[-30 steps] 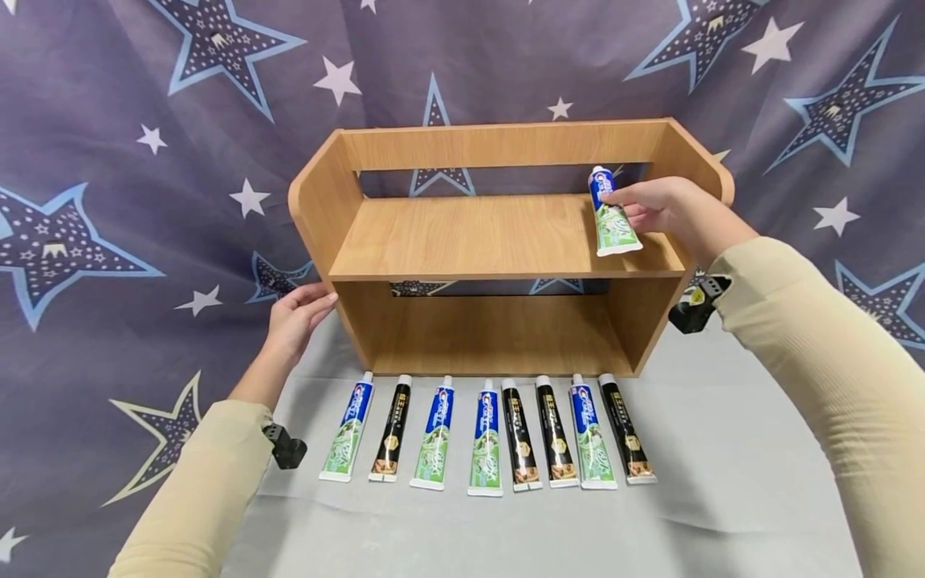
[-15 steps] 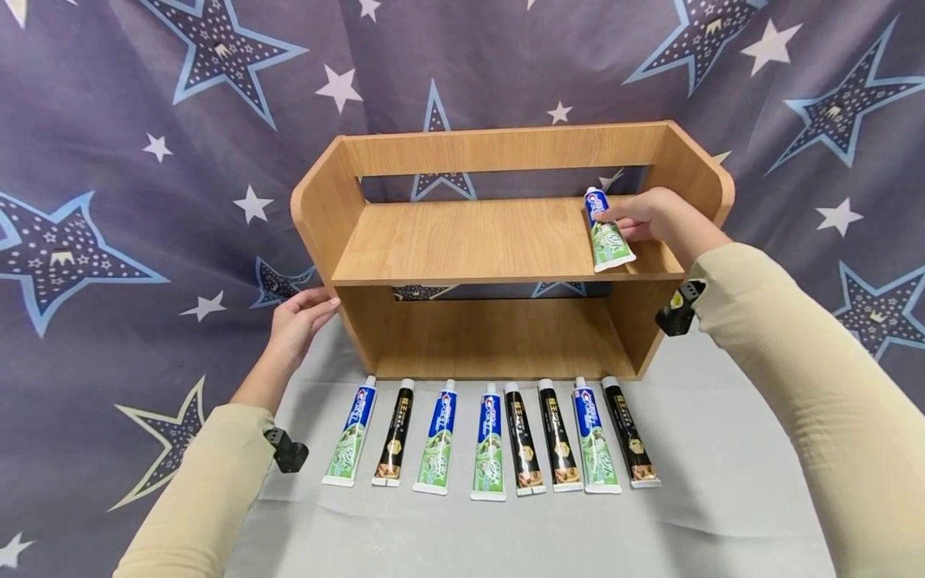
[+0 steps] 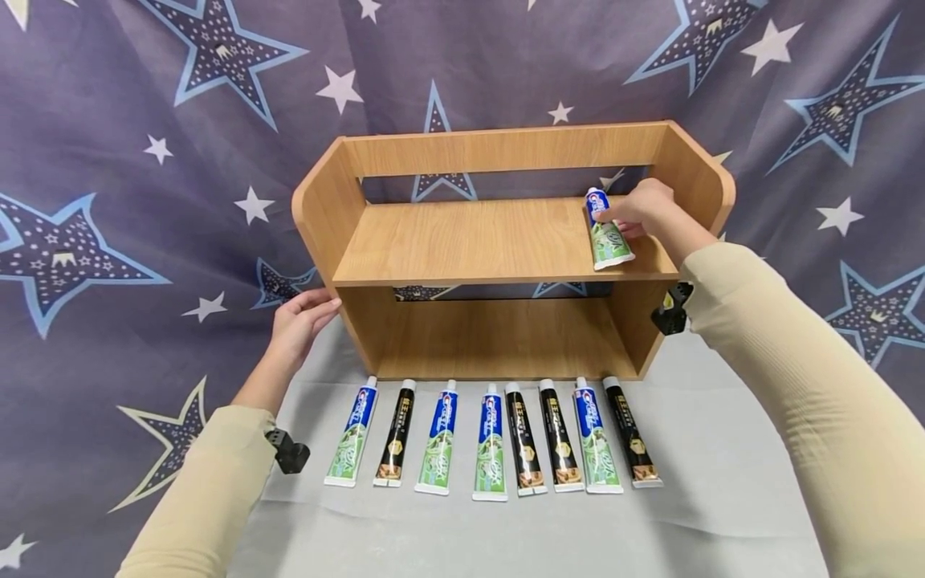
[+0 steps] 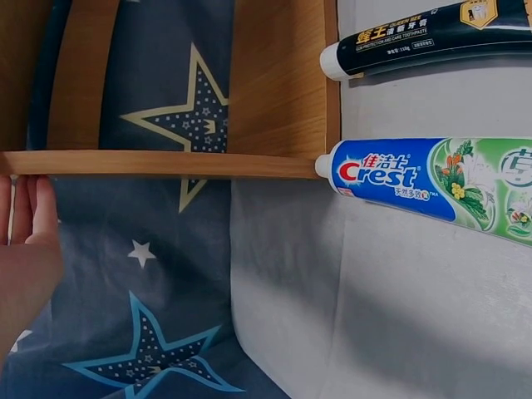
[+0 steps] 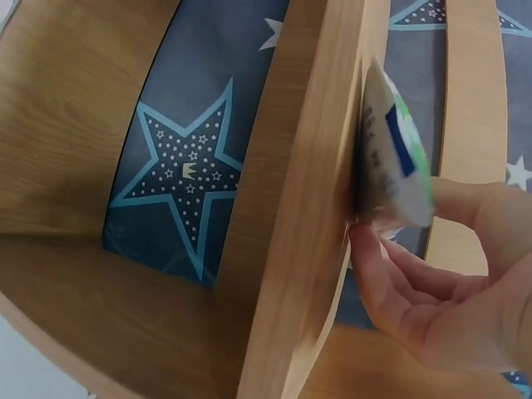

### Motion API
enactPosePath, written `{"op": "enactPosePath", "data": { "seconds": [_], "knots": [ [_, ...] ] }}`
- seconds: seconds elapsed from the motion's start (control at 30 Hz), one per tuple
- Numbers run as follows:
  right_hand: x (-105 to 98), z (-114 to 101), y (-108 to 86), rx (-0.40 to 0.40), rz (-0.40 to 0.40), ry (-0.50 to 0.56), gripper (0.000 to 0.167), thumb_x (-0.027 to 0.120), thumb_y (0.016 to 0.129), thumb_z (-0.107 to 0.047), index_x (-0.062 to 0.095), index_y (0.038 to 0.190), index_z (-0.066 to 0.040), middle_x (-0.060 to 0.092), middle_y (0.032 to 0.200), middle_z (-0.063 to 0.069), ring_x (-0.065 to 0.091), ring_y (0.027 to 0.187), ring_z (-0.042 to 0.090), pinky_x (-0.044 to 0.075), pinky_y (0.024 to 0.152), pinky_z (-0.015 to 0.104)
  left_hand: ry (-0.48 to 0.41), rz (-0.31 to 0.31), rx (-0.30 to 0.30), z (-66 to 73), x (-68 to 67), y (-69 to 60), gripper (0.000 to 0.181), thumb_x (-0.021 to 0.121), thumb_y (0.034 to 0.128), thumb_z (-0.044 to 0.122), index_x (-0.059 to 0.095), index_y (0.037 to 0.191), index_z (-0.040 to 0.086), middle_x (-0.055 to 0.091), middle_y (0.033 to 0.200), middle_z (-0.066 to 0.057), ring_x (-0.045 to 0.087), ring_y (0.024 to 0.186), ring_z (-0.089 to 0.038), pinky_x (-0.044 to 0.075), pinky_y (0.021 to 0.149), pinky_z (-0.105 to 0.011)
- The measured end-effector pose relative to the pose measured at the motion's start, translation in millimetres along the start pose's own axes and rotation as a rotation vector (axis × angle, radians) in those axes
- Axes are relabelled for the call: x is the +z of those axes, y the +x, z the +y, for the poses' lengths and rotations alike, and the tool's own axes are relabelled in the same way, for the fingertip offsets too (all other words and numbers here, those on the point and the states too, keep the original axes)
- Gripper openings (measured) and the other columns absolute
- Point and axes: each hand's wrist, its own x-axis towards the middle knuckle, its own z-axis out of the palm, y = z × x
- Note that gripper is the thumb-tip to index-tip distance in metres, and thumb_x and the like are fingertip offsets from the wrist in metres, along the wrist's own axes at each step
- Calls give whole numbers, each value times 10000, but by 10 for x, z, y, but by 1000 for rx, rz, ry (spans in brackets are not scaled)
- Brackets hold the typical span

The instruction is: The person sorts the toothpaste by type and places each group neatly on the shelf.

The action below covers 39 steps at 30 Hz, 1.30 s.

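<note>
My right hand (image 3: 643, 209) pinches a blue and green Crest toothpaste tube (image 3: 609, 241) by its side, at the right end of the wooden shelf's upper board (image 3: 462, 241). Cap toward the back, the tube lies along the board; the right wrist view shows the same tube (image 5: 395, 158) edge-on, against the board or very close to it. The fingertips (image 5: 363, 237) reach down to the board's surface. My left hand (image 3: 296, 325) rests its fingers on the outside of the shelf's left side panel (image 4: 166, 164), holding nothing.
On the grey tabletop (image 3: 520, 538), in front of the shelf, several tubes lie in a row, caps toward it: Crest tubes such as the leftmost one (image 3: 352, 433) and black tubes such as the rightmost one (image 3: 632, 433). A star-patterned curtain (image 3: 477, 64) hangs behind.
My right hand has lowered the Crest tube onto or close to the upper board, and its wrist has shifted left. The left hand stays at the side panel; the view shifts slightly.
</note>
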Motion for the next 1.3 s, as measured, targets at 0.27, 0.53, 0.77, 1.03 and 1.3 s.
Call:
{"op": "enactPosePath", "data": {
  "seconds": [0.27,0.53,0.77,1.03,1.3],
  "knots": [
    [-44,63,1,-1,-42,75,632,695,862,-257,362,1292,65,541,631,-44,588,479,8,616,633,191,-23,-2,-10,14,-25,-18,191,654,872,-27,664,901,161,659,872,49,692,791,-26,578,834,-139],
    [-2,73,-141,-130,19,-41,523,677,877,-338,577,1245,21,566,1120,153,635,676,73,601,644,197,-15,0,-10,-8,-39,-29,178,671,866,-9,656,912,162,656,883,54,692,807,-24,568,873,-157],
    [10,114,-333,-206,61,-154,604,593,915,-432,527,1349,-18,494,1386,241,470,1173,313,496,935,402,-33,-8,14,-8,-11,-20,199,640,876,-42,664,904,153,663,875,52,692,798,-26,582,837,-144],
    [-4,329,-574,-354,113,-171,580,591,914,-436,548,1310,-15,588,1294,248,533,1203,376,475,973,487,-24,18,-5,-14,21,5,181,676,861,-13,670,891,165,656,875,52,693,799,-20,583,824,-138],
    [23,667,-858,-464,179,-74,543,627,906,-423,575,1275,-28,632,1231,244,627,1104,352,499,705,169,-37,34,-13,-32,29,-14,162,712,843,21,664,903,164,653,890,50,695,809,-20,581,823,-135]
  ]
}}
